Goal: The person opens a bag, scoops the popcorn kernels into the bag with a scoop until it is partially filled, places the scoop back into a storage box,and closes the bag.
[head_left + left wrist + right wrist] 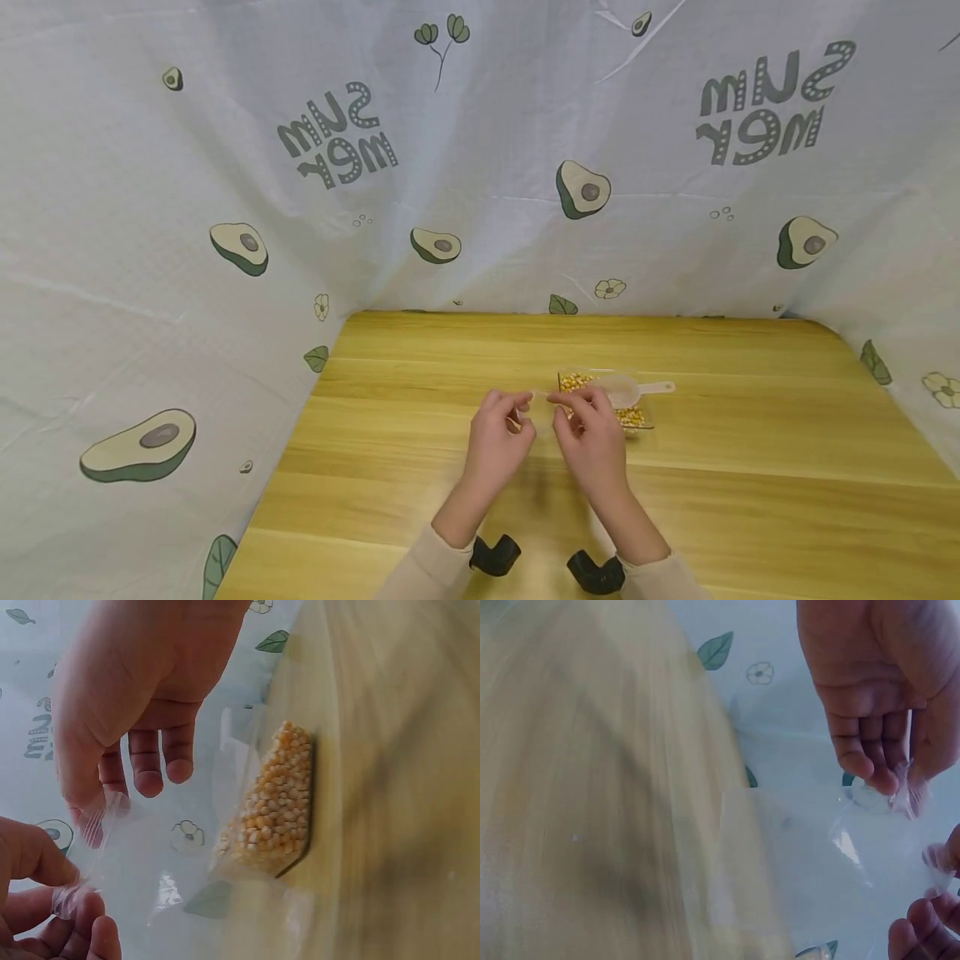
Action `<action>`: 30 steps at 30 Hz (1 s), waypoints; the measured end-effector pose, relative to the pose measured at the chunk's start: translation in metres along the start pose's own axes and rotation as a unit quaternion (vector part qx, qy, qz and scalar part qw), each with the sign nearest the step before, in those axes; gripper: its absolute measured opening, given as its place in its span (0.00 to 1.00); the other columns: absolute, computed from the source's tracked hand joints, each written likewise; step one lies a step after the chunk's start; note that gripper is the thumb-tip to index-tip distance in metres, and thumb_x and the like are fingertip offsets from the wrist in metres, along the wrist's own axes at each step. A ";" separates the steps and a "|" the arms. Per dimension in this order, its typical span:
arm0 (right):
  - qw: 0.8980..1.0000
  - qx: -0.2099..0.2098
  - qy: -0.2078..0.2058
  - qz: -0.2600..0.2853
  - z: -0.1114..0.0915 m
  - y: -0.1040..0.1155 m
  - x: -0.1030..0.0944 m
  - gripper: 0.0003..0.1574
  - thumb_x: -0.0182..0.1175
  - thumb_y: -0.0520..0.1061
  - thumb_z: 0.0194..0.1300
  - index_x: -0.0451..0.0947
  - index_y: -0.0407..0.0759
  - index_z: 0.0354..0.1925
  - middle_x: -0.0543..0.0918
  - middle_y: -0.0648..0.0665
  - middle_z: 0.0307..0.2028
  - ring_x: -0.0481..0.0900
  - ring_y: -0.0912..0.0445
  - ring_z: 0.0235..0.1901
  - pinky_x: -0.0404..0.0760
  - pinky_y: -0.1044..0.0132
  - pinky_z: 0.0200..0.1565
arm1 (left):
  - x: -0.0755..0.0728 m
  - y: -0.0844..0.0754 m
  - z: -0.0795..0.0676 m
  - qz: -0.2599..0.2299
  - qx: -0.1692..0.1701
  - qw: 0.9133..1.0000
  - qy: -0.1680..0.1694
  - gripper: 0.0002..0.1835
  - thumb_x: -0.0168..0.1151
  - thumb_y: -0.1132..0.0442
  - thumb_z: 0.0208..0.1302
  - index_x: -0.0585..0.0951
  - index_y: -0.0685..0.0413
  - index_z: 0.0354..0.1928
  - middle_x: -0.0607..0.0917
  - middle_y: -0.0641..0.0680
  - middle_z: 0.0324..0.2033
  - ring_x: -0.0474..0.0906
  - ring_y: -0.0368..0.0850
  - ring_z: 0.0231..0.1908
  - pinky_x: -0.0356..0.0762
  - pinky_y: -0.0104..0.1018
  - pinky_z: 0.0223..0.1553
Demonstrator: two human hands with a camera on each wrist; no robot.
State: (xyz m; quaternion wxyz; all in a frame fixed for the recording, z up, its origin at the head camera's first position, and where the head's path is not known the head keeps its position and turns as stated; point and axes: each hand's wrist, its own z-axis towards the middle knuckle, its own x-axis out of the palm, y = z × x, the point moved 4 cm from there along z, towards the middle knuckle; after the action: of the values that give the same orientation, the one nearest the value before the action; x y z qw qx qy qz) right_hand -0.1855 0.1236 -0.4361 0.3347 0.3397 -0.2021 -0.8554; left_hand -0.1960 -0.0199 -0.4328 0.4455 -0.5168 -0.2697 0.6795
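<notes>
- The person's left hand [501,437] and right hand [592,429] each pinch the top edge of a clear, thin plastic bag [847,849] between thumb and fingertips; the right hand's other fingers curl loosely.
- The bag hangs above the yellowish wood-grain table [375,417], between the hands, near the clear rectangular plastic box [641,428] of yellow corn kernels [576,381], where a pale translucent scoop [619,390] rests, handle rightward.
- Working the bag's edge well probably calls for small, even pinches close to the fine ridges, one layer of film per hand, with a gentle pull: film this thin looks easy to crumple or stretch. Whether the layers are parted cannot be told.
- The pinched edge points upward and the body drops toward the table. The long axis appears to run roughly upright, from fingers to lower edge, with the pinched edge crosswise between the hands.
</notes>
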 end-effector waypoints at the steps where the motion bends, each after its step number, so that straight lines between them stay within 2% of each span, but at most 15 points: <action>1: 1.000 0.005 0.000 0.001 -0.001 -0.001 0.000 0.12 0.66 0.28 0.53 0.88 0.40 0.34 0.79 0.43 0.33 0.69 0.63 0.22 0.69 0.77 0.26 | 0.001 0.002 -0.001 -0.013 -0.009 1.000 0.001 0.16 0.61 0.75 0.58 0.86 0.62 0.49 0.81 0.54 0.37 0.77 0.42 0.33 0.76 0.24 0.33; 5: 1.000 0.007 0.010 0.000 -0.001 -0.004 0.001 0.14 0.63 0.26 0.53 0.88 0.39 0.34 0.79 0.43 0.31 0.67 0.63 0.24 0.69 0.74 0.26 | 0.003 0.008 -0.004 -0.026 -0.023 0.999 0.000 0.14 0.62 0.71 0.61 0.86 0.59 0.49 0.82 0.53 0.37 0.77 0.44 0.35 0.74 0.25 0.32; 9: 1.000 0.006 0.024 0.002 0.001 -0.004 0.001 0.15 0.61 0.25 0.54 0.89 0.38 0.33 0.79 0.42 0.31 0.68 0.62 0.24 0.73 0.69 0.26 | -0.001 0.009 -0.004 0.010 -0.020 1.000 -0.017 0.09 0.62 0.64 0.65 0.89 0.52 0.44 0.85 0.49 0.35 0.76 0.44 0.36 0.70 0.29 0.36; 12: 0.999 0.011 0.038 0.012 0.003 -0.004 0.000 0.15 0.59 0.26 0.55 0.89 0.38 0.33 0.79 0.40 0.30 0.69 0.62 0.24 0.75 0.69 0.27 | -0.005 0.007 -0.002 0.034 -0.014 0.999 -0.026 0.09 0.62 0.64 0.67 0.90 0.50 0.40 0.86 0.48 0.33 0.76 0.44 0.36 0.70 0.31 0.40; 16: 0.999 0.013 0.050 0.014 0.004 -0.003 -0.001 0.14 0.60 0.27 0.55 0.89 0.38 0.33 0.77 0.43 0.28 0.68 0.63 0.24 0.72 0.70 0.26 | -0.007 0.006 0.000 0.029 -0.015 0.999 -0.015 0.10 0.62 0.68 0.64 0.90 0.53 0.41 0.86 0.50 0.34 0.78 0.42 0.35 0.70 0.27 0.32; 19: 0.998 0.022 0.064 0.013 0.005 -0.002 0.000 0.14 0.62 0.26 0.54 0.89 0.39 0.34 0.75 0.47 0.28 0.64 0.65 0.23 0.68 0.71 0.25 | -0.006 0.009 0.001 0.016 -0.022 1.000 0.003 0.12 0.61 0.71 0.62 0.89 0.55 0.43 0.86 0.51 0.35 0.78 0.42 0.35 0.66 0.25 0.24; 24: 0.993 0.062 0.101 0.025 0.001 -0.005 0.003 0.15 0.63 0.29 0.57 0.89 0.40 0.41 0.74 0.46 0.29 0.61 0.67 0.21 0.64 0.71 0.23 | -0.003 0.015 0.001 0.003 -0.030 0.999 0.020 0.15 0.60 0.73 0.60 0.87 0.57 0.47 0.85 0.53 0.38 0.78 0.42 0.36 0.65 0.24 0.23; 30: 0.979 0.143 0.126 0.079 -0.004 -0.015 0.009 0.16 0.62 0.30 0.60 0.88 0.43 0.44 0.74 0.45 0.31 0.65 0.64 0.24 0.67 0.72 0.26 | -0.001 0.023 0.000 -0.024 -0.045 0.998 0.035 0.17 0.59 0.74 0.61 0.86 0.58 0.51 0.85 0.57 0.39 0.75 0.39 0.36 0.68 0.24 0.26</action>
State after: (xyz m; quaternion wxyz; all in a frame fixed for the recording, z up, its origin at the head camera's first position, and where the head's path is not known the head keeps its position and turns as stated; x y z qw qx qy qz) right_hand -0.1937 0.1274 -0.4514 0.3723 0.4715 -0.3046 -0.7391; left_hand -0.2037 -0.0307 -0.4511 0.4468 -0.5530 -0.2964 0.6377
